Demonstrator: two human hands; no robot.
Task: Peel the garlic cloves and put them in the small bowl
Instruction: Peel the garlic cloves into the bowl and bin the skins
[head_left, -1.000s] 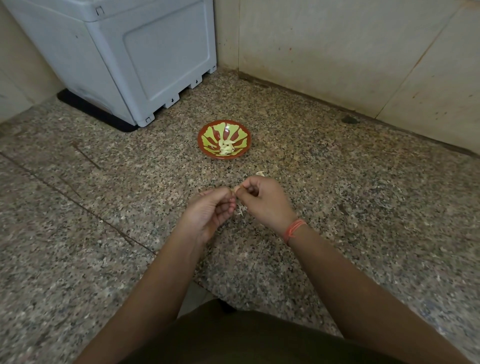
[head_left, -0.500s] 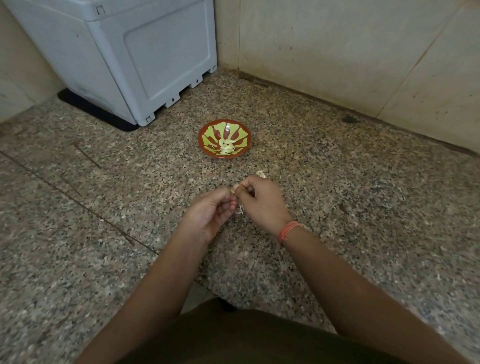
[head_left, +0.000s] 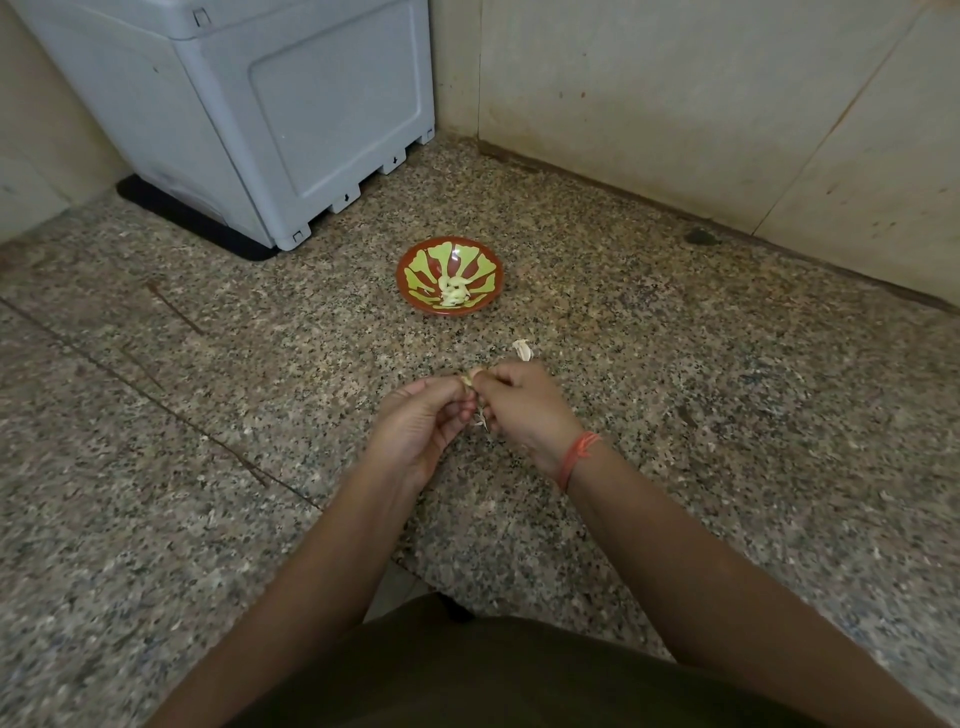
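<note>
A small red bowl (head_left: 415, 260) with a green pattern sits on the speckled floor, with several pale peeled garlic cloves (head_left: 453, 292) in its middle. Below the bowl, my left hand (head_left: 423, 423) and my right hand (head_left: 524, 408) meet fingertip to fingertip, both pinched on one garlic clove (head_left: 471, 378) that shows just above the fingers. Bits of dry skin (head_left: 480, 420) hang between the hands. Another unpeeled piece of garlic (head_left: 522, 349) lies on the floor just beyond my right hand.
A grey plastic appliance (head_left: 249, 119) on a black mat stands at the back left. Beige walls (head_left: 701, 104) close the corner behind the bowl. A dark spot (head_left: 700, 237) marks the floor near the right wall.
Both hands have stayed together on the clove, shifting only slightly. The loose garlic piece beyond my right hand now shows more fully.
</note>
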